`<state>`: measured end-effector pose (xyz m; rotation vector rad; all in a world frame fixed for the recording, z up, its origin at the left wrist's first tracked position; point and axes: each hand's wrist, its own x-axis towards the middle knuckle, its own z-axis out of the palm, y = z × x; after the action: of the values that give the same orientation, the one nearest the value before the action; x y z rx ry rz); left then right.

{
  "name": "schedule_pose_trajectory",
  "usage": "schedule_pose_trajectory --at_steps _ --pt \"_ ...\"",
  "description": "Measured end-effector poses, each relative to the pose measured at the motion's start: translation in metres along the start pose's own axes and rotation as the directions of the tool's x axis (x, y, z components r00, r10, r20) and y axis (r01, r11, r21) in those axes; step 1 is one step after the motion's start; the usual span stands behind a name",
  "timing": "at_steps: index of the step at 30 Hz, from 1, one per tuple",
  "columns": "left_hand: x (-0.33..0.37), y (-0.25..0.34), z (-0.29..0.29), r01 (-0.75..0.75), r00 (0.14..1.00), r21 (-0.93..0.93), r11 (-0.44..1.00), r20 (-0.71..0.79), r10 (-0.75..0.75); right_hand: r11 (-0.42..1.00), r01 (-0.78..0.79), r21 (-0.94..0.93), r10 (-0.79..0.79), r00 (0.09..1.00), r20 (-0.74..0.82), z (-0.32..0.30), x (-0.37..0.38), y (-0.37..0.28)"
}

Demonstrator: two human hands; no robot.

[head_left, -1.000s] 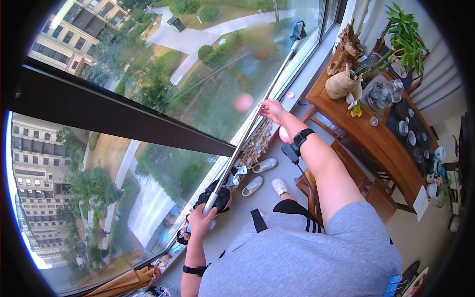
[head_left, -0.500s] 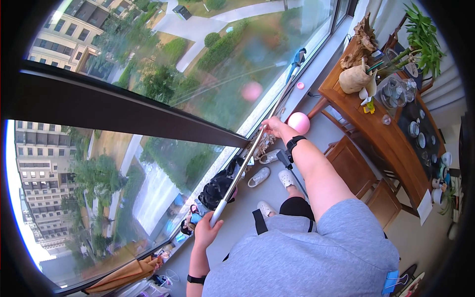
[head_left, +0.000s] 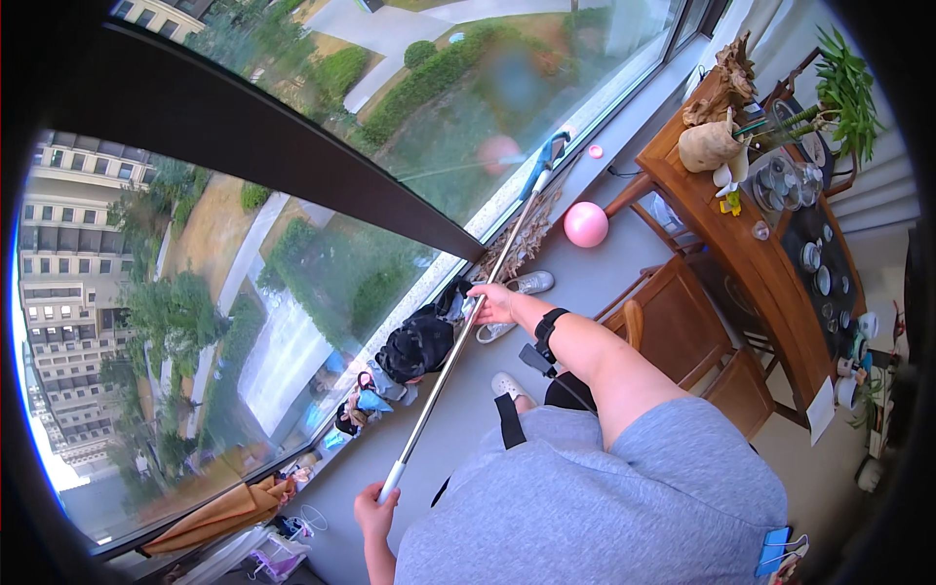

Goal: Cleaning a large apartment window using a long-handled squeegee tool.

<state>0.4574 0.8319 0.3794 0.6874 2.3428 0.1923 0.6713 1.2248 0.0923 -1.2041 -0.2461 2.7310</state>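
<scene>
A long-handled window squeegee slants across the view, with a silver pole, a white grip at the near end and a blue head at the far end. My left hand is closed round the white grip. Farther up, my right hand is closed on the silver pole. The squeegee's blue head is at the lower edge of the large window, beside the pale sill; whether it touches the glass I cannot tell.
Along the window lie a black bag, dolls and dried flowers. A pink ball and grey shoes are on the floor. To the right stand a wooden table with glassware and a wooden chair.
The squeegee has been drawn back toward me, its head sliding nearer along the window's lower edge. Both hands have come nearer and to the left with the pole.
</scene>
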Motion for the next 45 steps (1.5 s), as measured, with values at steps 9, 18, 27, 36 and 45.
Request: schedule_pose_trajectory --at_steps 9,18,27,36,45 --pt "-0.080 -0.043 -0.022 -0.034 0.992 0.007 0.999 -0.122 0.034 0.972 -0.177 -0.154 0.183 0.983 0.022 0.050 -0.007 0.066" --pt "-0.114 -0.089 -0.059 0.032 0.999 0.131 0.991 -0.041 -0.027 0.905 -0.329 -0.270 0.359 0.931 0.070 0.089 -0.009 0.099" --pt "-0.085 -0.049 -0.026 0.026 0.991 0.223 0.974 -0.137 0.005 0.955 -0.177 -0.237 0.168 0.984 -0.058 0.052 -0.007 0.070" --pt "-0.015 0.023 0.014 -0.184 0.961 0.202 0.962 -0.170 0.219 0.954 0.100 -0.282 -0.162 0.965 -0.206 0.018 -0.065 -0.035" --pt "0.048 -0.025 0.032 -0.351 0.935 -0.065 0.934 -0.082 0.345 0.844 0.362 -0.396 -0.429 0.899 -0.091 0.046 -0.133 -0.091"
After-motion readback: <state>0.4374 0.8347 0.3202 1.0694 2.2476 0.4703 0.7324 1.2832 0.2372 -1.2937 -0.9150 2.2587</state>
